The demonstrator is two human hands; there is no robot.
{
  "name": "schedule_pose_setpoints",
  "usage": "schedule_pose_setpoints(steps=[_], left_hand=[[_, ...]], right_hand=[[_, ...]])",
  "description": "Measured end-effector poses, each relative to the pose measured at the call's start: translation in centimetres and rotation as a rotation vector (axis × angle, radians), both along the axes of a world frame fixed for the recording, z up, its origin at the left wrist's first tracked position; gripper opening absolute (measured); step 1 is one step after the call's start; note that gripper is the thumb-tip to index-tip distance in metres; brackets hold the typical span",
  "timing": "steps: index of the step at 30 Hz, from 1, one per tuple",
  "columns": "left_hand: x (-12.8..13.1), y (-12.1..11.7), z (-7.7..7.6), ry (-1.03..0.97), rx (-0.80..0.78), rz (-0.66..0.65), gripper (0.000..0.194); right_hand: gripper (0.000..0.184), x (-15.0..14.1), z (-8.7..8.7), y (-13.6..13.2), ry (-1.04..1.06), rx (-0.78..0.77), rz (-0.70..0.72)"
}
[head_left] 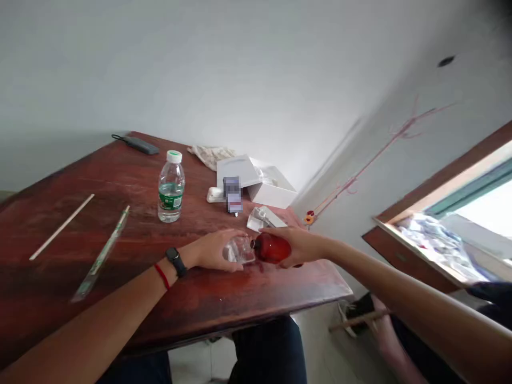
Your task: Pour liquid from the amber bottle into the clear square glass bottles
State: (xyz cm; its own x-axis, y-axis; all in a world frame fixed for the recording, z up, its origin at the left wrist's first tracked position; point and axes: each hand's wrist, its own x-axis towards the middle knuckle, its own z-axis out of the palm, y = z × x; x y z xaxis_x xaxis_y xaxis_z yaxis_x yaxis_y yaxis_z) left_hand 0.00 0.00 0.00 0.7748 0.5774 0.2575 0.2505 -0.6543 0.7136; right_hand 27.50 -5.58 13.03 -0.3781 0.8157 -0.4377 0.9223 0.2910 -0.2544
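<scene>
Both arms bare, reaching forward, converging near the middle of the view. Left arm point(100, 314) enters from the lower-left corner and angles up and rightward. Left wrist point(176, 264) nearly straight. Left hand point(214, 250) palm down, fingers point(236, 238) curled and closed around a held object, pointing right. Right arm point(408, 288) enters from the right edge, running leftward and slightly up the frame. Right hand point(302, 246) turned knuckles up, its fingers point(280, 233) wrapped closed around a held object, pointing left. The two hands face each other, just apart, at about the same height in view.
</scene>
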Motion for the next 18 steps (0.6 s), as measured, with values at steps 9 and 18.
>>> schedule_pose_setpoints(steps=[9, 18], left_hand=[[0.03, 0.05, -0.31, -0.043, 0.010, 0.006, 0.085], [0.08, 0.07, -0.28, -0.040, 0.013, 0.007, 0.086]], right_hand=[[0.102, 0.18, -0.21, 0.41, -0.011, 0.069, 0.034], [0.103, 0.16, -0.38, 0.64, -0.052, 0.108, 0.069]])
